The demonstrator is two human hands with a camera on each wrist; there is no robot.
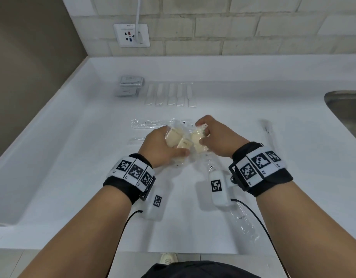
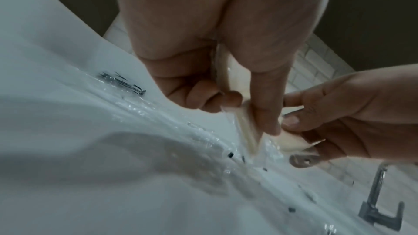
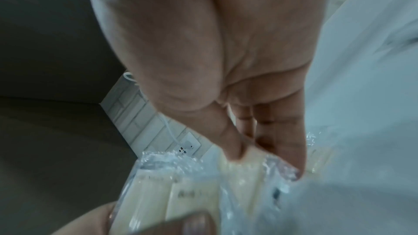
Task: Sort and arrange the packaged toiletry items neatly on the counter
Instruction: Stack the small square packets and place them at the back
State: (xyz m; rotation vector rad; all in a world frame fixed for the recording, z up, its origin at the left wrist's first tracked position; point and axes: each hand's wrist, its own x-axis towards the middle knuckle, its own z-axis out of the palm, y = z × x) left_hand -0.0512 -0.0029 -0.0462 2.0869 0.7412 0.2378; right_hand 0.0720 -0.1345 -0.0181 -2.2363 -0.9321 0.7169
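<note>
The left hand [image 1: 160, 145] gripped a stack of cream wrapped packets [image 1: 176, 140] above the white counter [image 1: 72, 157]. The right hand [image 1: 215, 135] pinched another cream packet [image 1: 197, 137] touching that stack. Five white sachets [image 1: 170, 95] lay in a row behind.

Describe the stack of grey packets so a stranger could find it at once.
Start at the wall socket above the white counter. Directly below it, at the counter's back, lies the stack of grey packets, left of a row of white sachets. It alone is flat, square and grey; its neighbours are long, narrow and white.
</note>
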